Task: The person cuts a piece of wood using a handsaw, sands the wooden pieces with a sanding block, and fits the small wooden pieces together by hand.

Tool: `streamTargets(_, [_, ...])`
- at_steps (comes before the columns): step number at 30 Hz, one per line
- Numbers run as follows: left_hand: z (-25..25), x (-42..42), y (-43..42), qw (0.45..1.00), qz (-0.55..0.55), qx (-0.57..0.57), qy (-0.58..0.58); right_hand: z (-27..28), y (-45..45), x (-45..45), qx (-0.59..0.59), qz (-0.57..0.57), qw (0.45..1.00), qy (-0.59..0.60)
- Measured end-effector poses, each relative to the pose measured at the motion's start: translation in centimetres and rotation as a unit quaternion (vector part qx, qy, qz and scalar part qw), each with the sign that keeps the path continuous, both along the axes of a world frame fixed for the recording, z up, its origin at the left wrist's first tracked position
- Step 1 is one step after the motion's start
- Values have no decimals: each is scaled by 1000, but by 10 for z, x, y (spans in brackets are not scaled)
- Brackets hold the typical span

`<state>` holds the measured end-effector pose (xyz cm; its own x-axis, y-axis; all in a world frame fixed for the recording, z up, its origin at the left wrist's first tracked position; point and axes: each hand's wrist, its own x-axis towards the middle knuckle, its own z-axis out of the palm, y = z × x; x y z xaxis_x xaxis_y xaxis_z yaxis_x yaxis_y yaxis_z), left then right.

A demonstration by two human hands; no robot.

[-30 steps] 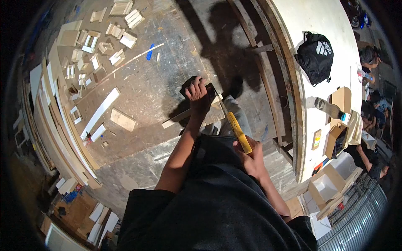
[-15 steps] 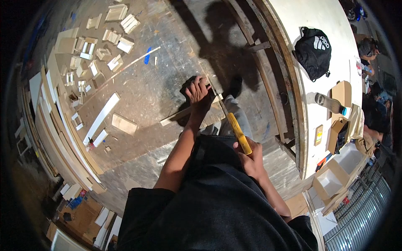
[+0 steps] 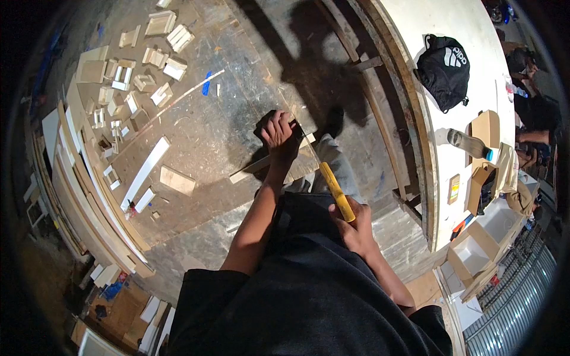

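A saw with a yellow handle [image 3: 336,193] points up and away from me, its thin blade beside a wooden strip [image 3: 270,158]. My right hand [image 3: 352,224] is wrapped round the lower end of that handle. My left hand [image 3: 279,132] has its fingers curled near the far end of the blade, above the strip. Whatever lies under its fingers is too dark to make out. Shadow covers the floor around my left hand.
Small wooden assemblies [image 3: 155,57] and a white curved piece [image 3: 145,172] lie on the left. Long boards [image 3: 89,196] are stacked at the far left. A white table [image 3: 439,127] on the right bears a black bag [image 3: 444,72], a bottle [image 3: 469,144] and boxes. People are beyond it.
The yellow handle and my right hand have shifted slightly down and to the right. My left hand stays nearly in place. The surrounding view has tilted slightly.
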<state>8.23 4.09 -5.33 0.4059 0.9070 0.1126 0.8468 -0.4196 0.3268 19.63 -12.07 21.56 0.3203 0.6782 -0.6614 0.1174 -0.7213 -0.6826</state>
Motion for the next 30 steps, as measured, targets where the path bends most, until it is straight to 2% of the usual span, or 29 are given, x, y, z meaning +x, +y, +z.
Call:
streamTargets(4, [7, 2, 3, 1000, 3, -4, -9, -1, 2, 0, 0, -6, 1000, 9])
streamTargets(6, [10, 3, 3, 996, 33, -66, -54, -1, 3, 0, 12, -5, 1000, 17])
streamTargets(13, [9, 1, 4, 998, -1, -55, -35, 5, 12, -2, 24, -42, 998, 27])
streamTargets(15, [6, 1, 6, 996, 13, -81, -23, 7, 14, -3, 7, -16, 1000, -7])
streamTargets(19, [6, 5, 6, 998, 25, -53, -10, 3, 15, -8, 47, -23, 999, -6])
streamTargets(21, [8, 9, 6, 995, 51, -79, -18, -4, 17, -11, 38, -27, 999, -7])
streamTargets(22, [7, 9, 7, 995, 50, -82, -11, 2, 22, -8, -30, -12, 999, -15])
streamTargets(25, [2, 11, 8, 995, 54, -84, 3, 6, 28, -9, -70, -32, 997, -9])
streamTargets(30, [8, 8, 10, 996, 39, -76, 23, 7, 32, 1, -63, -24, 998, -20])
